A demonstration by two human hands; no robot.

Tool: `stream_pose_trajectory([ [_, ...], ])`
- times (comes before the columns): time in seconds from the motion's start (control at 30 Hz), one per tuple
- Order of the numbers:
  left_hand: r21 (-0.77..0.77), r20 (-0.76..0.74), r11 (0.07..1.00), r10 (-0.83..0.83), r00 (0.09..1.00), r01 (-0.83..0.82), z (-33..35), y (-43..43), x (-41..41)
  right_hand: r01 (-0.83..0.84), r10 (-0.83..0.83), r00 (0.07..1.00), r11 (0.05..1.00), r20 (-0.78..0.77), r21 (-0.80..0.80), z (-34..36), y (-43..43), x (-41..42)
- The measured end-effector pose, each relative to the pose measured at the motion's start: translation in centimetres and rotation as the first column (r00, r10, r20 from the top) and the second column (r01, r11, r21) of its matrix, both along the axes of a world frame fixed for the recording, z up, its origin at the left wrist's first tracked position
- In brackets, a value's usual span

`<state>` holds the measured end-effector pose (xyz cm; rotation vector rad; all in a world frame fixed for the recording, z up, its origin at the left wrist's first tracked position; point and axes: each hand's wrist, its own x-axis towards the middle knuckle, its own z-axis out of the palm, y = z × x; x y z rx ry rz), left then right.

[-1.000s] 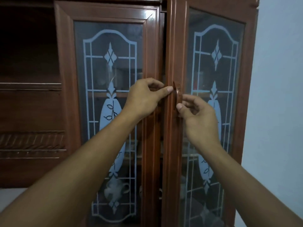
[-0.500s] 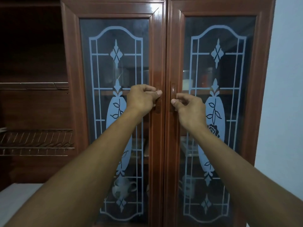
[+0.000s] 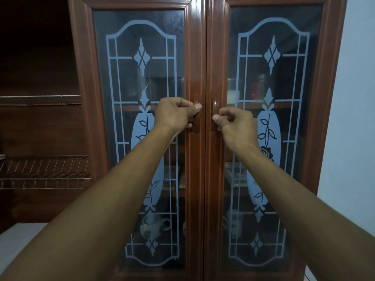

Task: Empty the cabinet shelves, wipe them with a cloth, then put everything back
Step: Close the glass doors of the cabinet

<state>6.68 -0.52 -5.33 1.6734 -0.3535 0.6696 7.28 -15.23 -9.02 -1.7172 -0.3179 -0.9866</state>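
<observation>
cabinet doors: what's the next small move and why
Probably ease the left grip off the left handle and the right grip off the right handle. The right door, ajar a second ago, now sits flush with the left door, and cups stand behind the glass, so the putting back looks done.

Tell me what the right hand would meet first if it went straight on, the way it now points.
The right handle: the right hand points forward and a little left, its thumb at it, perhaps touching. Behind is the frame of the right door.
</observation>
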Motion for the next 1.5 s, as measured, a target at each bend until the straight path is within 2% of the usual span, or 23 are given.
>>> stream_pose_trajectory([
  [0.47,0.029,-0.025,0.999,0.045,0.999,-0.044,-0.3,-0.1,-0.2,0.026,-0.028,0.998,0.999,-0.055,-0.044,0.4,0.5,-1.9],
  [0.73,-0.021,-0.030,0.999,-0.026,0.999,0.025,-3.5,0.8,-1.4,-0.015,0.010,0.991,0.999,-0.130,-0.033,-1.0,0.5,-3.4],
  [1.13,0.023,-0.246,0.997,-0.062,0.967,0.070,-11.9,4.6,-5.1,-0.131,0.137,0.930,0.991,-0.340,0.040,-8.4,1.2,-6.8],
  [1.23,0.120,-0.354,0.990,-0.023,0.935,0.070,-15.0,5.4,-6.2,-0.137,0.144,0.899,0.989,-0.413,0.046,-11.7,1.5,-7.9],
  [1.3,0.100,-0.516,0.979,-0.100,0.851,0.175,-18.0,6.5,-6.8,-0.146,0.142,0.856,0.989,-0.497,0.031,-15.0,1.8,-8.6],
  [1.33,0.136,-0.578,0.971,-0.084,0.812,0.197,-19.8,7.0,-7.1,-0.159,0.145,0.819,0.987,-0.555,0.023,-17.0,1.9,-9.0],
  [1.37,0.249,-0.608,0.950,0.003,0.794,0.186,-21.9,7.6,-7.2,-0.173,0.144,0.770,0.985,-0.622,0.013,-19.0,2.0,-9.4],
  [1.43,0.426,-0.631,0.896,0.196,0.751,0.124,-26.2,8.7,-7.7,-0.199,0.158,0.636,0.979,-0.755,0.038,-23.1,2.2,-10.2],
  [1.5,0.374,-0.721,0.919,0.204,0.662,0.124,-29.8,9.6,-8.7,-0.224,0.197,0.451,0.969,-0.870,0.104,-26.3,2.4,-10.9],
])
